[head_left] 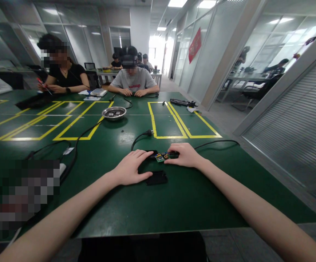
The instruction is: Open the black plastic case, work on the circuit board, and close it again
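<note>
A small green circuit board [160, 158] with yellow-orange parts lies in front of me at the table's near half. My right hand [186, 154] closes thumb and fingers around its right end; part of what it grips is hidden. Stretched out on the other side, my left hand [132, 168] has its thumb and fingers apart. Its fingertips reach a black plastic casing [151, 153] behind the board. The left thumb rests at the edge of a flat black plastic cover [157, 178]. A black cable with a plug [148, 133] lies just beyond.
A metal bowl [114, 113] with small metal parts stands farther back on the green table [207, 196]. Yellow tape [171, 137] marks rectangles. A black tool-like object [182, 103] lies at the back right. Two people sit across; a blurred-out patch covers the left.
</note>
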`<state>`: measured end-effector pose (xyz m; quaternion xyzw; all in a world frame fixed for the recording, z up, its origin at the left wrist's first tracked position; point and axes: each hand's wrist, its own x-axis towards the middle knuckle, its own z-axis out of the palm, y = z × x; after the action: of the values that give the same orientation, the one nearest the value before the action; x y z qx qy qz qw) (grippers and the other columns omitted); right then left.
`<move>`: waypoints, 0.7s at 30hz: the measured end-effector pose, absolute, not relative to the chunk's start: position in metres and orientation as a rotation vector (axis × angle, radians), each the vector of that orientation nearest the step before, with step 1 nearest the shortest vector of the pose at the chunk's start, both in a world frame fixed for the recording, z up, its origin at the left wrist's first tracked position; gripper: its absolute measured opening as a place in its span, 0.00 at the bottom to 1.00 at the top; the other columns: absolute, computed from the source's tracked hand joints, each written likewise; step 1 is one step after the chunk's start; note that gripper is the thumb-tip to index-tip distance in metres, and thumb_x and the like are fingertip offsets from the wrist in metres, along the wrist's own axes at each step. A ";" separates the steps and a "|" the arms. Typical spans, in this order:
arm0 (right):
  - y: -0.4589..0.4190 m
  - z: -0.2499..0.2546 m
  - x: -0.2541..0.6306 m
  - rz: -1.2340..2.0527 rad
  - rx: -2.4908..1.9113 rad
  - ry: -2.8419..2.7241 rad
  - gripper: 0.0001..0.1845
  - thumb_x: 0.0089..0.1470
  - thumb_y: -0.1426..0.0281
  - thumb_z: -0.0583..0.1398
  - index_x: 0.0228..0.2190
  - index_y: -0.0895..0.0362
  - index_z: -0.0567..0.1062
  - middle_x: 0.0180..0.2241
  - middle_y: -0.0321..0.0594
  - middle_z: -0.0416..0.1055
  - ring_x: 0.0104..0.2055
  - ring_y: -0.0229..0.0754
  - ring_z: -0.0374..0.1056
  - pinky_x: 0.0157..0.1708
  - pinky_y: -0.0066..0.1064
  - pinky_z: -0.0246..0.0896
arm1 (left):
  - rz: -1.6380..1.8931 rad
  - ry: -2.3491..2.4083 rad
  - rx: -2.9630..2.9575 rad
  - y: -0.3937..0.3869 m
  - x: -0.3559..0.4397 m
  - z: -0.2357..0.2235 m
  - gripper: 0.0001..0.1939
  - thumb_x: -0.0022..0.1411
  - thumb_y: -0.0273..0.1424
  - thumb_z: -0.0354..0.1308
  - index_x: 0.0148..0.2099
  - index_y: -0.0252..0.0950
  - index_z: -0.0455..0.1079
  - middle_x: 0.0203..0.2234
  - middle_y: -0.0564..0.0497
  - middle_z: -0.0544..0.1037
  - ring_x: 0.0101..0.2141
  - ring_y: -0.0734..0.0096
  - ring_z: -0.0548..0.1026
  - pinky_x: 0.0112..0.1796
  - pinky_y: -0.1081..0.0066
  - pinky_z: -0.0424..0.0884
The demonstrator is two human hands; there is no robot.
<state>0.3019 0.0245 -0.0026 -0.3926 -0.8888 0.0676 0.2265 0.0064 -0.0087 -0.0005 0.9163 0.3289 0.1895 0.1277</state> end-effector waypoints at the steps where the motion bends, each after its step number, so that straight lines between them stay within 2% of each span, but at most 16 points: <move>1: 0.027 -0.001 0.307 0.194 -1.147 -2.461 0.23 0.53 0.47 0.68 0.28 0.55 0.79 0.26 0.39 0.76 0.28 0.42 0.71 0.29 0.30 0.57 | 0.554 0.967 2.668 -0.008 0.006 -0.001 0.35 0.66 0.45 0.61 0.70 0.40 0.60 0.59 0.41 0.73 0.56 0.49 0.72 0.59 0.52 0.69; 3: 0.030 0.000 0.314 0.259 -1.217 -2.461 0.23 0.54 0.49 0.67 0.24 0.55 0.76 0.21 0.35 0.72 0.24 0.38 0.66 0.27 0.29 0.52 | 0.563 0.980 2.675 -0.008 0.007 -0.001 0.34 0.65 0.45 0.62 0.68 0.40 0.63 0.59 0.40 0.73 0.56 0.49 0.72 0.59 0.52 0.69; 7: 0.022 0.001 0.310 0.377 -1.136 -2.443 0.18 0.59 0.57 0.63 0.24 0.56 0.75 0.18 0.32 0.68 0.20 0.36 0.61 0.26 0.28 0.50 | 0.560 1.009 2.699 -0.009 0.010 -0.001 0.32 0.64 0.44 0.63 0.66 0.40 0.65 0.58 0.41 0.74 0.57 0.50 0.72 0.59 0.52 0.69; 14: 0.002 -0.011 0.267 0.356 -0.961 -2.535 0.15 0.63 0.59 0.63 0.28 0.55 0.77 0.21 0.35 0.72 0.23 0.38 0.66 0.27 0.28 0.51 | 0.516 1.085 2.687 -0.008 0.008 -0.001 0.31 0.63 0.43 0.64 0.65 0.38 0.68 0.59 0.40 0.74 0.58 0.49 0.72 0.59 0.52 0.67; 18: 0.004 -0.014 0.261 0.322 -1.087 -2.466 0.13 0.61 0.61 0.65 0.28 0.55 0.77 0.22 0.35 0.73 0.23 0.38 0.67 0.26 0.28 0.49 | 0.581 1.009 2.656 -0.009 0.008 -0.001 0.25 0.65 0.39 0.62 0.62 0.40 0.69 0.57 0.42 0.76 0.57 0.51 0.73 0.59 0.53 0.68; 21: 0.006 -0.015 0.263 0.306 -1.116 -2.429 0.14 0.60 0.61 0.66 0.27 0.55 0.77 0.22 0.35 0.74 0.23 0.38 0.67 0.26 0.28 0.49 | 0.724 0.944 2.614 -0.008 0.005 0.002 0.21 0.64 0.40 0.62 0.57 0.40 0.71 0.54 0.42 0.76 0.54 0.54 0.74 0.54 0.58 0.72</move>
<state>0.2625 0.0057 -0.0154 -0.4043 -0.8800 0.1107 0.2234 0.0052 -0.0084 0.0016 0.9020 0.3257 0.2498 0.1342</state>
